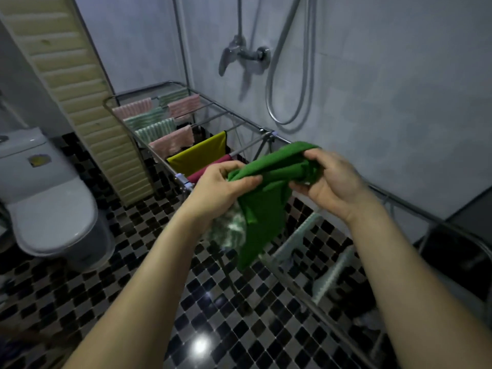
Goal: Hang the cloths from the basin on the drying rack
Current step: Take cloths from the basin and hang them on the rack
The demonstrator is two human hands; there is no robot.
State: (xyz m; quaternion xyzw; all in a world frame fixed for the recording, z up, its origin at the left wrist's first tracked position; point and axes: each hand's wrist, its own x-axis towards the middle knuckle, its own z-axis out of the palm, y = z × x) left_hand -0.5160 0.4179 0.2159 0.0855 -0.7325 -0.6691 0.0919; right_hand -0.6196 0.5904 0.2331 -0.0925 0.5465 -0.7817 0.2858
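Observation:
A green cloth (266,206) hangs crumpled between both hands above the middle of the metal drying rack (250,145). My left hand (221,187) pinches its left edge. My right hand (330,179) grips a bunched part at its upper right. The cloth's lower end dangles toward the floor. On the rack's far rails hang several pink and green striped cloths (170,141), then a yellow cloth (198,155) and a magenta cloth (206,169) partly hidden by my left hand. The basin is not in view.
A white toilet (50,206) stands at the left. A folded cream slatted panel (87,113) leans by the rack's far end. A shower tap and hose (250,54) are on the wall behind. The floor is black-and-white mosaic tile (149,275).

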